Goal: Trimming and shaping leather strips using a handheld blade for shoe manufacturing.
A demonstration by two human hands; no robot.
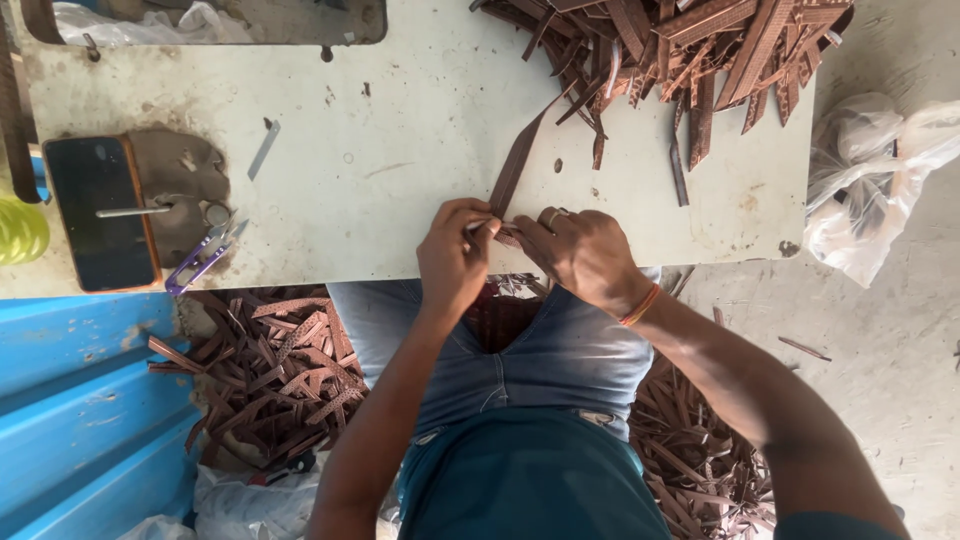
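Note:
A long brown leather strap (pixel 516 165) lies across the worn white table (pixel 400 150), running from the pile at the top down to the near edge. My left hand (pixel 455 255) and my right hand (pixel 580 255) pinch the strap's near end together at the table's edge. The right hand wears a ring and an orange wristband. A pile of several brown straps (pixel 680 60) fills the table's far right. The strap's tip is hidden under my fingers.
A phone (pixel 100 212) lies at the table's left beside purple thread snips (pixel 200 262) and a small metal blade (pixel 264 150). Heaps of brown straps (pixel 280 380) cover the floor on both sides of my legs. A plastic bag (pixel 870 180) sits at the right, a blue panel (pixel 80 410) at the left.

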